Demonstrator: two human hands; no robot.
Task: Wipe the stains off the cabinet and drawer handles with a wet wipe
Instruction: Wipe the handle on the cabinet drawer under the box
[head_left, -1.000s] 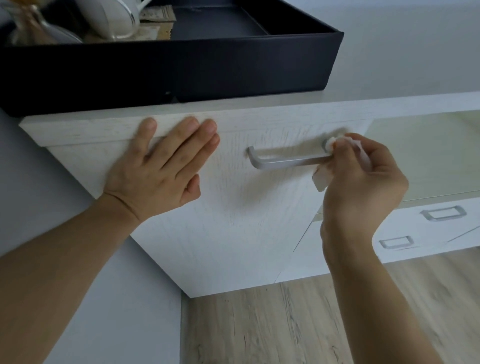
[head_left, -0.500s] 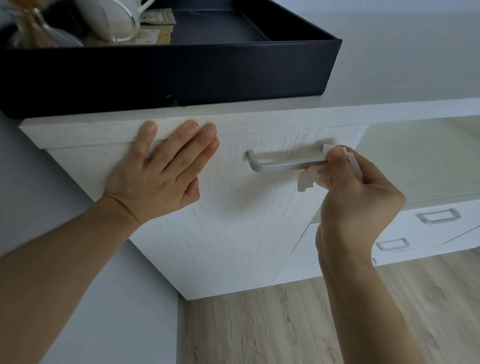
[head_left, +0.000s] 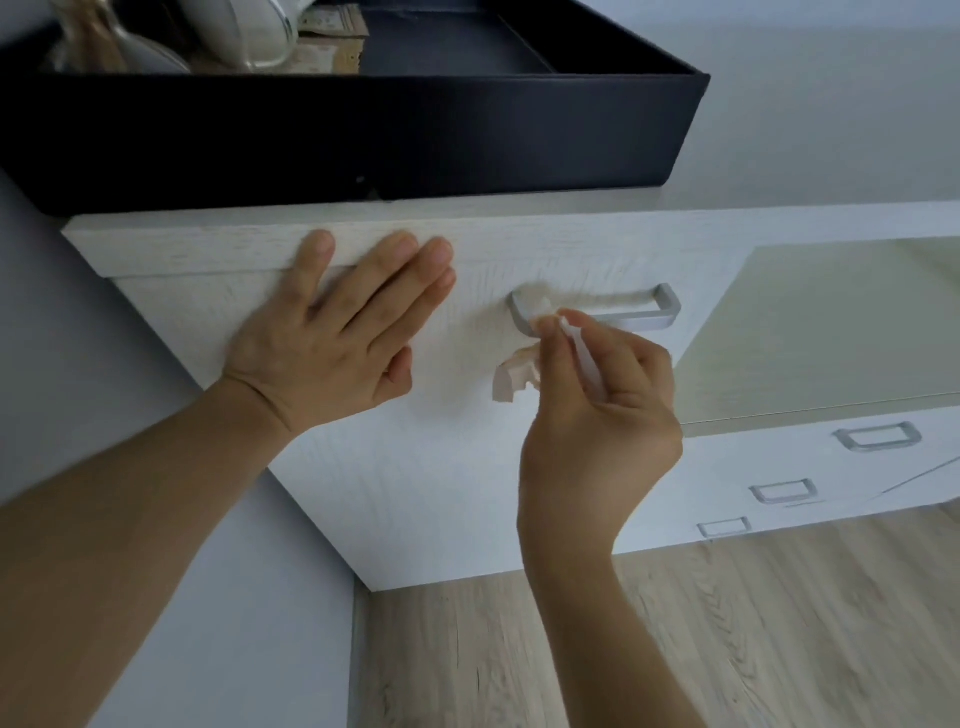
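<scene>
Damp white wipe (head_left: 519, 371) is being pinched between the thumb and fingertips of the right hand (head_left: 597, 395), bunched against the left end of the handle (head_left: 623, 314). A loose tail of the wipe is hanging below the fingers, clear of the metal. The handle, a brushed grey bar, is sitting on the upper front of the pale wood-grain cabinet (head_left: 415, 467), and only its left bend is being covered; the rest of the bar to the right is lying bare.

The left hand (head_left: 337, 338) is lying flat with fingers spread straight, pressing on the cabinet front and its top edge, holding nothing.

Risks, as judged from this position:
- The pinch is taking in only a small part of the wipe. A hard rub could be pulling it out of the fingers, or leaving the bend's inner side untouched.
- The dangling tail is likely to be dragging across the wood face and smearing it.
- A black tray (head_left: 363, 140) is overhanging the top just above the left hand; a strong brace or shove could be jolting it and its contents.
- Smaller handles (head_left: 878, 435) on the low drawers to the right are apparently not yet being attended to.
</scene>
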